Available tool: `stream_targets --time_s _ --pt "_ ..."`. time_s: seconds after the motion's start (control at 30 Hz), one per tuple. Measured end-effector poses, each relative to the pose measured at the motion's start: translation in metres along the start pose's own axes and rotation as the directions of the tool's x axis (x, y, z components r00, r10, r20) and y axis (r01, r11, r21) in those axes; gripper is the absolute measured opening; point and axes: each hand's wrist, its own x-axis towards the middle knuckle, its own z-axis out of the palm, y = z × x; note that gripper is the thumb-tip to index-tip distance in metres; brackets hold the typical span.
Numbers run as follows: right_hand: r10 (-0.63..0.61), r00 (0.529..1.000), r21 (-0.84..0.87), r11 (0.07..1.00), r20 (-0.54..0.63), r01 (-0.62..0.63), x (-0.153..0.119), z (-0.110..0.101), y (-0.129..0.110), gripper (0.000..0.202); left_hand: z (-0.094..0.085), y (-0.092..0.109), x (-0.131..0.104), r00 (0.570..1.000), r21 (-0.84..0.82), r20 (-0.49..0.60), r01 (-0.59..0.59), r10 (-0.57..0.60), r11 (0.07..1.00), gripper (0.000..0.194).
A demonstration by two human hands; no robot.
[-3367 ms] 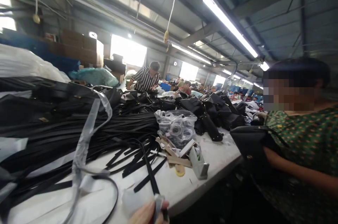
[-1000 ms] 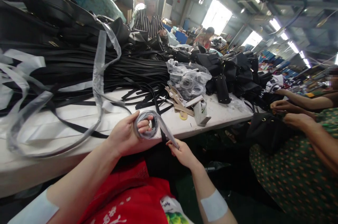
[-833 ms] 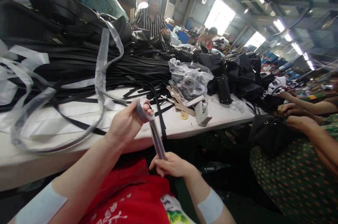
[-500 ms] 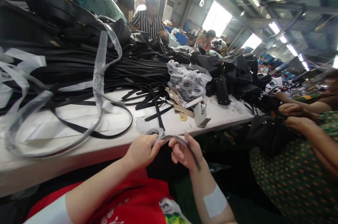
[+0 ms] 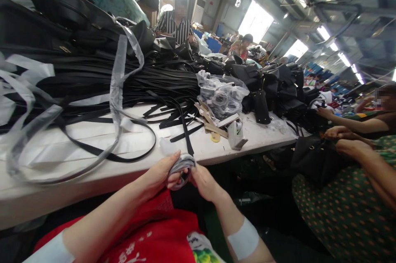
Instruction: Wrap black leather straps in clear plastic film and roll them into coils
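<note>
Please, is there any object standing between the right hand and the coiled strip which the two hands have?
No, nothing visible stands between them. The right hand meets the right side of the coiled strip, and the left hand holds its left side. The white table lies beyond the coil.

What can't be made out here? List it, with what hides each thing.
All in the head view:
Fingertips of the right hand: hidden behind the wrapped coil.
The coil's loose end: lost among fingers and windings.
Contents of the clear plastic bag: obscured by crumpled, shiny plastic.
Black bags: cut off by the left edge.
Farthest workers: too small.
</note>
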Motion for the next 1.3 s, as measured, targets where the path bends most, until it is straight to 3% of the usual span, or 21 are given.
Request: stream_targets --time_s 0.1,0.2,0.27,0.33,0.43,0.5,0.57,0.7,0.8,0.93,1.03,1.1,1.23,1.27,1.3 --pt "0.082 0.995 0.355 0.93 0.053 -0.095 0.001 0.03 0.012 0.054 0.0 -0.001 -0.001 0.999 -0.253 0.044 -0.009 0.021 0.967 0.054" --pt "0.065 0.997 0.384 0.92 0.046 -0.078 0.002 0.023 0.01 0.051 -0.007 -0.007 0.001 0.998 -0.244 0.011 -0.052 0.057 0.968 0.047" --pt "0.044 0.994 0.197 0.978 0.103 -0.064 0.001 0.005 0.005 0.045 -0.015 -0.013 0.003 0.984 -0.01 -0.127 -0.131 0.128 0.991 0.044" --pt "0.055 0.98 -0.08 0.996 0.189 -0.041 0.0 -0.01 -0.001 0.037 -0.021 -0.018 0.003 0.935 0.321 -0.229 -0.188 0.269 0.928 0.044" --pt "0.116 0.942 -0.35 0.937 0.315 0.001 -0.004 -0.012 -0.004 0.029 -0.022 -0.027 -0.001 0.922 0.702 -0.085 -0.214 0.378 0.679 0.044" --pt "0.137 0.923 -0.379 0.926 0.358 0.009 -0.006 -0.005 -0.001 0.025 -0.018 -0.034 -0.003 0.937 0.837 0.019 -0.207 0.35 0.507 0.038" --pt "0.131 0.928 -0.323 0.946 0.349 -0.012 -0.008 0.001 0.004 0.025 -0.015 -0.041 -0.004 0.936 0.88 0.019 -0.183 0.352 0.438 0.034" --pt "0.18 0.936 -0.198 0.972 0.301 -0.124 -0.01 0.005 0.015 0.042 -0.018 -0.049 0.002 0.895 0.807 -0.132 -0.152 0.426 0.57 0.038" --pt "0.221 0.936 -0.12 0.973 0.272 -0.195 -0.011 0.005 0.02 0.043 -0.023 -0.045 0.005 0.876 0.744 -0.229 -0.124 0.425 0.656 0.041" --pt "0.19 0.935 0.0 0.98 0.298 -0.199 -0.011 0.003 0.024 0.038 -0.022 -0.033 -0.002 0.945 0.741 -0.11 -0.128 0.307 0.66 0.041" --pt "0.194 0.913 -0.021 0.98 0.358 -0.199 -0.013 0.004 0.028 0.038 -0.017 -0.032 -0.01 0.984 0.759 0.02 -0.13 0.176 0.638 0.038" --pt "0.255 0.876 -0.12 0.967 0.409 -0.225 -0.015 0.009 0.031 0.039 -0.018 -0.041 -0.014 0.99 0.79 0.055 -0.124 0.133 0.6 0.035" --pt "0.39 0.741 -0.326 0.914 0.547 -0.241 -0.011 0.014 0.037 0.04 -0.027 -0.071 -0.017 0.995 0.817 0.021 -0.07 0.092 0.572 0.038" --pt "0.372 0.732 -0.318 0.922 0.571 -0.22 -0.007 0.01 0.038 0.039 -0.029 -0.077 -0.018 0.996 0.812 0.008 -0.059 0.09 0.581 0.039" --pt "0.331 0.763 -0.294 0.936 0.556 -0.192 -0.002 0.002 0.039 0.036 -0.032 -0.081 -0.02 0.996 0.802 -0.006 -0.049 0.091 0.595 0.04"
